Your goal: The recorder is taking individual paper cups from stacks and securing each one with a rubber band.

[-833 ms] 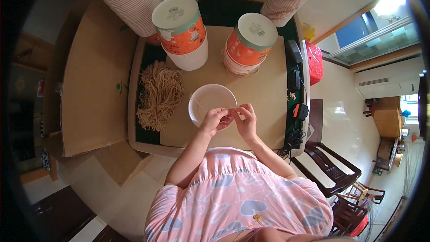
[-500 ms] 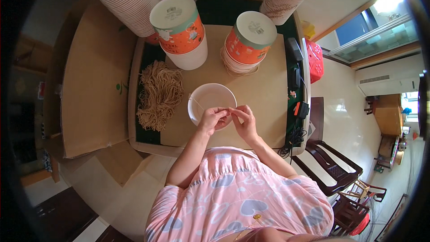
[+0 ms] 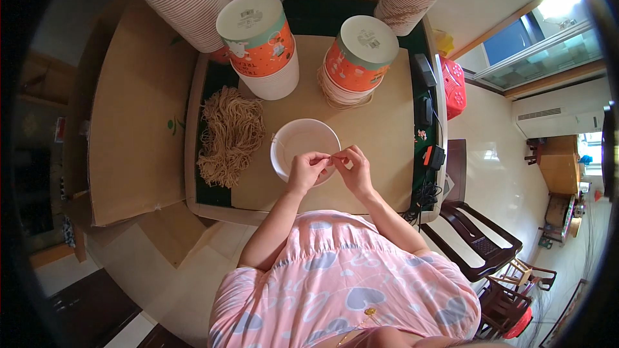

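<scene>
A white paper bucket [image 3: 304, 134] stands mouth up on the board in front of me. My left hand [image 3: 309, 169] reaches over its near rim with thumb and fingers pinched together. My right hand [image 3: 353, 169] pinches at the bucket's right rim, its fingertips meeting those of the left. A thin string appears between the fingertips, mostly hidden by them; a bit of string also shows at the bucket's left rim. To the left lies a loose heap of beige strings [image 3: 230, 136].
Upside-down orange-and-white bucket stacks stand behind, one at left [image 3: 261, 48] and one at right [image 3: 362, 55], the right one with strings around its lower part. Taller stacks rise at the back. A large cardboard box [image 3: 138, 122] flanks the table's left; chargers and cables [image 3: 425, 196] line its right edge.
Both hands stay at the bucket's right rim, their fingertips shifting slightly. The string seen across the inside of the bucket earlier is harder to see now.
</scene>
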`<state>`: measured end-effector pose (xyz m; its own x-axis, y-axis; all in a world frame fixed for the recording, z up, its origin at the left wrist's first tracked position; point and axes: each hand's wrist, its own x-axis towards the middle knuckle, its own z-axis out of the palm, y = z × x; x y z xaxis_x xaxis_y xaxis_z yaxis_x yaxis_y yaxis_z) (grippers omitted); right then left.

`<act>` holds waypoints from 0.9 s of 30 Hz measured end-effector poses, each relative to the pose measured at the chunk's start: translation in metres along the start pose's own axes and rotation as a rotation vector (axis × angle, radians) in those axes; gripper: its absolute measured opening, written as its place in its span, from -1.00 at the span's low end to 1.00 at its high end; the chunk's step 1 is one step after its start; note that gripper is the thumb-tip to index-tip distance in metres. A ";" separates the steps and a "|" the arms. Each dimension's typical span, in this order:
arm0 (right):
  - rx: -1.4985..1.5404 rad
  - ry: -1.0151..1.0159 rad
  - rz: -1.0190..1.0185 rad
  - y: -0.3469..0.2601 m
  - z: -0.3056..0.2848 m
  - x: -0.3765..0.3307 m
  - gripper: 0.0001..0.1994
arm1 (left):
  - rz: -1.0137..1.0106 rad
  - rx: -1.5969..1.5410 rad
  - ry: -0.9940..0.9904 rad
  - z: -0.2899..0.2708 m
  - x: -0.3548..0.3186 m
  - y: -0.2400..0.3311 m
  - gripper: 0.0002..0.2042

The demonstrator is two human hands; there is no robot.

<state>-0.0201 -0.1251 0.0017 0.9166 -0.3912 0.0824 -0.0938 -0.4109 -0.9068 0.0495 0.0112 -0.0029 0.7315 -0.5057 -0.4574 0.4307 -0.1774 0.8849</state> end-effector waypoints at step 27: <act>-0.099 -0.168 -0.020 -0.014 -0.003 -0.003 -0.91 | 0.032 0.018 0.052 -0.008 -0.010 0.001 -0.95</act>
<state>-0.0223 -0.1206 0.0149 0.9698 -0.2428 0.0226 -0.1049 -0.4991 -0.8601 0.0473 0.0231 0.0013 0.7711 -0.4671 -0.4328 0.3975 -0.1778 0.9002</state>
